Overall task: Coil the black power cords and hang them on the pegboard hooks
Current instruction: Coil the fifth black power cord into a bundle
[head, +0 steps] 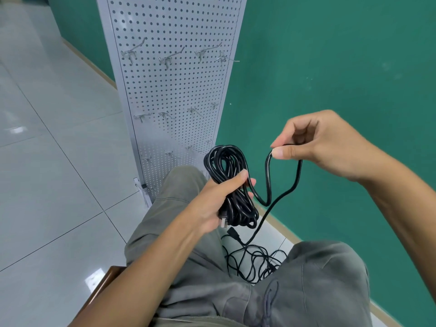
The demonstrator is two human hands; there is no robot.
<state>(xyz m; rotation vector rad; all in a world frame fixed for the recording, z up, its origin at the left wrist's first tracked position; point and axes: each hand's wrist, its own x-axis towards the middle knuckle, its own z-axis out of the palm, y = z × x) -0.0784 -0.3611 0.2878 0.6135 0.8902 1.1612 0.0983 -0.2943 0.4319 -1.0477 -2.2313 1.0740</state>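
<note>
My left hand (219, 197) grips a coil of black power cord (225, 161) around its middle, with the plug end sticking out below the palm. My right hand (316, 145) pinches the loose run of the same cord (267, 171) between thumb and forefinger, forming a hanging loop. The cord drops from there to a tangle of black cords (254, 263) on the floor between my knees. The grey pegboard (174, 90) stands ahead, with bare metal hooks (168, 59) in three rows.
I sit on a wooden chair (103, 286) with my knees in grey trousers. A green wall (330, 67) stands to the right of the pegboard. Pale floor tiles (59, 173) stretch to the left.
</note>
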